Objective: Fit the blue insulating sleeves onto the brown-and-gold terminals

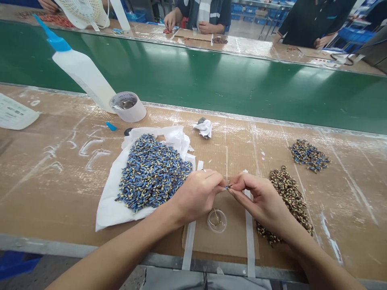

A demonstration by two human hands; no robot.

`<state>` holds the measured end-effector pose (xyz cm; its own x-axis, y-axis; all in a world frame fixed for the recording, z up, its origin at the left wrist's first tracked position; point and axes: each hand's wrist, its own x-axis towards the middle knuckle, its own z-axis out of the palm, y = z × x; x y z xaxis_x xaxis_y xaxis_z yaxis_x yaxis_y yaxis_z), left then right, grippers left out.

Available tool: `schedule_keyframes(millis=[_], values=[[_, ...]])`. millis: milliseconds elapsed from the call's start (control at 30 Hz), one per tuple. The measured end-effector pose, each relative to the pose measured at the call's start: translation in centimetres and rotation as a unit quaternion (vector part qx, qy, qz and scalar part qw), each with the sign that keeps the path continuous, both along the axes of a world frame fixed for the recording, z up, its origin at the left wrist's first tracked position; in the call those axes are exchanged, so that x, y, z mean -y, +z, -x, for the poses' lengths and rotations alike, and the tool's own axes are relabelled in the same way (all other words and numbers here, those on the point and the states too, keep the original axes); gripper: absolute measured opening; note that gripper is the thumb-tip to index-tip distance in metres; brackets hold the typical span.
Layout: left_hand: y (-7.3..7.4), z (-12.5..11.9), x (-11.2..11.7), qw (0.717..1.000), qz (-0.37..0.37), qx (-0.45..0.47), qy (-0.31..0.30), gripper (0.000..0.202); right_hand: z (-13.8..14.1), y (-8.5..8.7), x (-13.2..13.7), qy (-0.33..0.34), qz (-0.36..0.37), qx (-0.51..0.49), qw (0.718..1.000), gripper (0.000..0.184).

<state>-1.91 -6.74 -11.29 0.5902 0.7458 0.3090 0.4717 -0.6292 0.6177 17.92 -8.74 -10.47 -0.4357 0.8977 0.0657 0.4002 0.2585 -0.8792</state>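
Observation:
My left hand [201,193] and my right hand [261,197] meet fingertip to fingertip, both closed in a pinch. Between them shows a tiny blue piece [226,187] with a dark end at the right fingertips; whether it is one part or two joined is too small to tell. Below the left fingers a thin stick [215,213] slants into a small clear plastic cup [222,228]; its upper end is hidden by the hand. A large heap of small blue-and-yellow pieces [154,173] lies left on white sheeting [109,213]. Beside my right hand lies a heap of small curved dark-and-yellow pieces [292,197].
A smaller blue mixed pile [308,155] lies far right. Behind stand a tape roll [130,108] and a leaning white bottle [84,74] with blue nozzle. Crumpled tissue [204,127] and a blue cap [111,126] lie nearby. Beyond the green belt [193,76], other people sit working.

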Motion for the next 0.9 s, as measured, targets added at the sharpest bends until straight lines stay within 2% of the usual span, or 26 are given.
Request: schedule_keyframes(millis=[133,467,733,900], values=[[0.17,0.1,-0.22,0.999,0.032,0.022,-0.006,0.009,-0.12,0.14,0.06,0.003,0.015,-0.015,1.0,0.016],[0.28,0.01,-0.18,0.998,0.046,0.046,-0.004,0.012,-0.29,-0.19,0.02,-0.003,0.014,-0.026,1.0,0.014],[-0.21,0.02,-0.09,1.0,0.022,-0.016,0.001,0.012,0.05,-0.63,-0.09,0.012,-0.024,0.024,0.999,0.015],[0.23,-0.22,-0.22,0.998,0.028,0.049,0.0,0.009,-0.21,-0.4,-0.1,-0.031,0.005,-0.036,0.999,0.012]])
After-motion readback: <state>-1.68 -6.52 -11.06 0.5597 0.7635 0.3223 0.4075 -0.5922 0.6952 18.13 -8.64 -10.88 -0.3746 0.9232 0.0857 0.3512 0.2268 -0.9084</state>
